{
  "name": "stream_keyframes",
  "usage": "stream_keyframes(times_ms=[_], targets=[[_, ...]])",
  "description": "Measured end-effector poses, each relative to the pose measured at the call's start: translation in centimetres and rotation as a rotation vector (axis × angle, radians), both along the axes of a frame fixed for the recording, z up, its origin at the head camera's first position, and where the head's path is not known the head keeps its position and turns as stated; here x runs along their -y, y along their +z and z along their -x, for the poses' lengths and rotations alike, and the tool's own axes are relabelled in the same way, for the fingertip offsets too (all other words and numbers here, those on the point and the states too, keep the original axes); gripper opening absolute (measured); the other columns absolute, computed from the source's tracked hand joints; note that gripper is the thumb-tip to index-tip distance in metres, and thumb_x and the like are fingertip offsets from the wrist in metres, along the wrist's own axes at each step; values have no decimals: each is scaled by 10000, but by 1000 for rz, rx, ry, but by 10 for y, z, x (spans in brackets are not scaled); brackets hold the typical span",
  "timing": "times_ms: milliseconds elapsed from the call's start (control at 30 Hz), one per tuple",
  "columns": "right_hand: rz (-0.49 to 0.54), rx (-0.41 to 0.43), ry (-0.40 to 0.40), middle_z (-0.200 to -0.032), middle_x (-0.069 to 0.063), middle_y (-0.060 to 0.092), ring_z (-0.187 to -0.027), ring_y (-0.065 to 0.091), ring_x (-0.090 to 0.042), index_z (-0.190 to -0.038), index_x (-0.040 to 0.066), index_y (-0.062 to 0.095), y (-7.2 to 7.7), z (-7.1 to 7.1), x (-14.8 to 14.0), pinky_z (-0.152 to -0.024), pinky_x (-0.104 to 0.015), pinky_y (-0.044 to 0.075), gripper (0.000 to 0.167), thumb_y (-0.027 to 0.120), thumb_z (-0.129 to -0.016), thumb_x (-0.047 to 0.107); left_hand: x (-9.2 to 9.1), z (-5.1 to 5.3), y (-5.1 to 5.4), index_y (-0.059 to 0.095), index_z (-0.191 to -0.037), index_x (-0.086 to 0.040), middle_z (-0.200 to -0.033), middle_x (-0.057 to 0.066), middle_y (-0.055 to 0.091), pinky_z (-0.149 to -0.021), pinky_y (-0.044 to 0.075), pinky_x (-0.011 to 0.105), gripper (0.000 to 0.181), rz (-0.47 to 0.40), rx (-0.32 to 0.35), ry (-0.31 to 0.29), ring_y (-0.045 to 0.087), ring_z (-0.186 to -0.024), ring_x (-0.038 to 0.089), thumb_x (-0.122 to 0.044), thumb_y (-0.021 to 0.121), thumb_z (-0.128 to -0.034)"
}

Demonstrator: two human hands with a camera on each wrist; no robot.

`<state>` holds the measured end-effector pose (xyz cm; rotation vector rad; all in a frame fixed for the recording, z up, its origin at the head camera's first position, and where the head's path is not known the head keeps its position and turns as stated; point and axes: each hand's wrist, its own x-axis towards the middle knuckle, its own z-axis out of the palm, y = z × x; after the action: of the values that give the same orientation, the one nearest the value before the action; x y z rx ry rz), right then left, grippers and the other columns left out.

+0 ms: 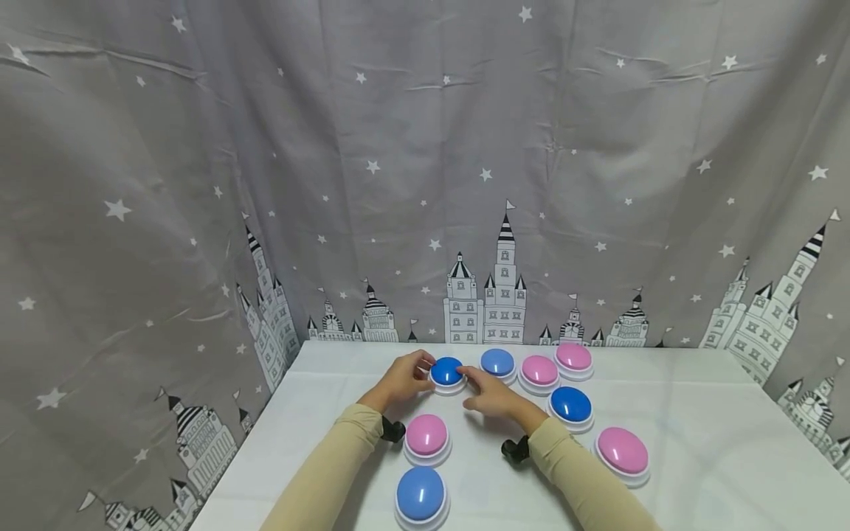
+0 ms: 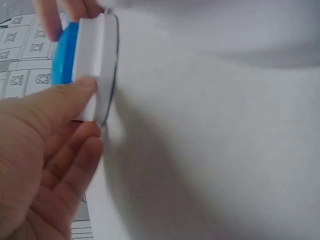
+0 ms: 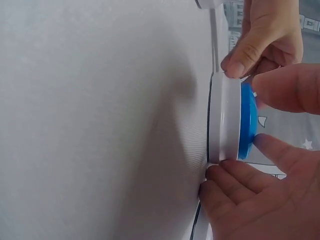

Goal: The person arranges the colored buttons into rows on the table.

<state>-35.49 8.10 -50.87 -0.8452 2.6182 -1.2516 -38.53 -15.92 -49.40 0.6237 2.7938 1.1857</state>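
Observation:
A dark blue dome push button [image 1: 446, 371] on a white round base stands near the back of the white table [image 1: 345, 369], between both hands. My left hand [image 1: 403, 380] holds it from the left. In the left wrist view the thumb [image 2: 82, 90] lies against the white base [image 2: 97, 60], with other fingers curled at its side. My right hand [image 1: 494, 394] touches it from the right, index fingertip on the blue dome [image 3: 247, 120] and lower fingers against the base. The right thumb [image 3: 290, 90] looks apart from the button. Whether the base is fully down cannot be told.
Right of the hands stand a light blue button [image 1: 498, 362], pink buttons [image 1: 540, 370] [image 1: 574, 356] [image 1: 623, 450] and another dark blue button [image 1: 571, 405]. Between the forearms are a pink button [image 1: 426, 435] and a light blue button [image 1: 421, 493]. A grey castle-print curtain [image 1: 412, 184] hangs behind.

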Motion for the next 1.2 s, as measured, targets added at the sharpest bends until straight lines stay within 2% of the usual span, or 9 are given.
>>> stream_keyframes(times_ms=[200, 367, 500, 667, 833, 967, 1133, 1200], targets=[[1, -6, -2, -1486, -187, 439, -1385, 370, -376, -1472, 35, 434, 3, -6, -2, -1122, -553, 286, 715, 699, -812, 117, -2, -3, 2, 638, -1206, -71, -1062, 66, 674, -795, 545, 291, 455, 36, -29, -12, 635, -906, 182, -49, 824, -791], [24, -39, 11, -1467, -185, 464, -1362, 400, -383, -1456, 26, 456, 8, -16, -8, -1101, -567, 316, 666, 680, -834, 104, -3, -10, 6, 632, -1237, -70, -1062, 56, 681, -807, 548, 291, 467, 31, -78, -68, 639, -895, 156, -54, 812, -806], [77, -92, 53, -1421, -219, 494, -1294, 470, -419, -1422, -27, 474, 12, -26, -17, -1060, -546, 388, 609, 662, -849, 62, -8, -21, 12, 639, -1234, -53, -1069, 60, 679, -800, 551, 295, 454, 31, -123, -121, 642, -882, 152, -70, 811, -814], [101, -113, 96, -1410, -234, 490, -1246, 499, -459, -1407, -49, 479, 20, -44, -30, -1037, -547, 411, 572, 649, -867, 34, -15, -39, 16, 652, -1224, -67, -1058, 27, 678, -795, 546, 276, 432, 43, -162, -149, 630, -867, 123, -109, 809, -823], [84, -99, 122, -1435, -187, 482, -1260, 499, -420, -1427, -9, 474, 23, -65, -40, -1033, -550, 415, 569, 637, -884, 47, -20, -65, 20, 651, -1251, -109, -1082, -19, 673, -811, 536, 248, 438, 70, -134, -133, 619, -888, 85, -148, 799, -840], [72, -129, 138, -1402, -167, 510, -1239, 522, -388, -1429, 11, 479, 23, -84, -48, -1014, -546, 434, 574, 644, -881, 49, -23, -84, 21, 657, -1247, -108, -1100, -6, 678, -819, 540, 245, 429, 69, -150, -152, 633, -901, 101, -153, 799, -845], [23, -137, 122, -1356, -102, 541, -1202, 549, -341, -1455, 88, 479, 25, -106, -55, -983, -536, 468, 611, 665, -873, 72, -26, -106, 25, 675, -1213, -89, -1084, -4, 683, -805, 545, 238, 398, 37, -163, -197, 636, -873, 92, -137, 803, -839], [-7, -135, 114, -1352, -65, 544, -1195, 554, -315, -1464, 131, 477, 26, -115, -57, -971, -522, 480, 624, 672, -872, 99, -27, -114, 27, 677, -1210, -95, -1063, -29, 679, -796, 541, 222, 388, 36, -146, -210, 626, -860, 69, -146, 799, -845]])
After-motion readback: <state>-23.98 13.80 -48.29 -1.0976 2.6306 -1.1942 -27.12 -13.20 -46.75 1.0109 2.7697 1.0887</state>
